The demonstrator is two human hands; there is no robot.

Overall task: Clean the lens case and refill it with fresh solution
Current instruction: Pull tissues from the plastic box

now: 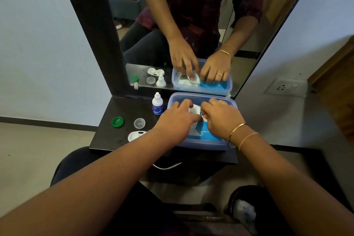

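My left hand (177,119) and my right hand (220,119) are both inside a blue plastic tub (203,144) on the black shelf. Together they pinch a white tissue (195,110) above a blue packet (207,134) lying in the tub. The white lens case (135,135) lies open on the shelf, half hidden under my left forearm. Its green cap (117,122) and clear cap (139,123) rest separately to the left. A small white solution bottle (157,104) with a blue label stands upright beside the tub.
A black-framed mirror (191,25) rises behind the shelf (115,140) and reflects the hands and objects. A metal handle (166,166) sits under the shelf's front edge. A dark bin (245,210) with crumpled paper stands on the floor at the lower right. A wall socket (285,87) is at right.
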